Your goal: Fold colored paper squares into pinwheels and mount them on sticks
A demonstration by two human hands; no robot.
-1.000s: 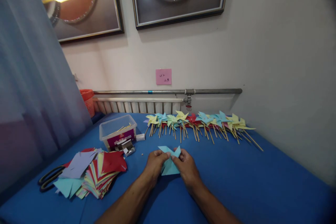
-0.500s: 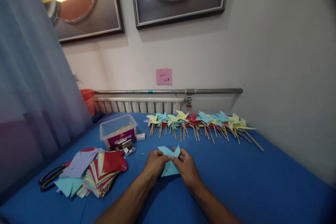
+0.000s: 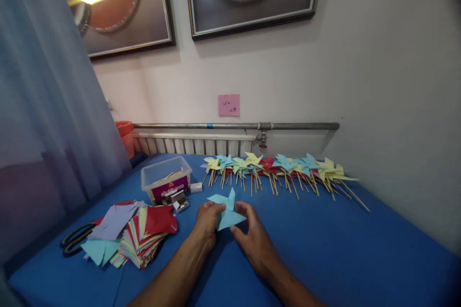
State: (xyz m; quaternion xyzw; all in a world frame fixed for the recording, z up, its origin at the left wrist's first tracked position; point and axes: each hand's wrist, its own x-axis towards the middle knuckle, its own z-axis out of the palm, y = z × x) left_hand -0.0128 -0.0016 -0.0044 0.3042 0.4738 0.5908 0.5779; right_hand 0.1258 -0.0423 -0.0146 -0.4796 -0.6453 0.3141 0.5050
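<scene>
A light blue paper pinwheel (image 3: 229, 216), partly folded and without a stick, is pinched in my left hand (image 3: 208, 220). Its points stick out to the left, the top and the right. My right hand (image 3: 254, 235) is beside its lower right point, thumb and fingers apart around that corner; whether a fingertip touches the paper I cannot tell. Left of my hands a small opened box (image 3: 179, 201) with bits of metal inside stands by a clear plastic tub (image 3: 167, 180) holding thin sticks.
Stacked cut paper sheets (image 3: 139, 237) in several colours lie at the left, beside black-handled scissors (image 3: 74, 240). A row of finished pinwheels on sticks (image 3: 268, 168) runs along the back of the blue table cover (image 3: 324, 249). A small white box (image 3: 196, 187) sits next to the tub.
My right hand has let go of the paper's upper part and moved lower, its fingers spreading. The pinwheel has turned in my left hand. The view has shifted slightly.
</scene>
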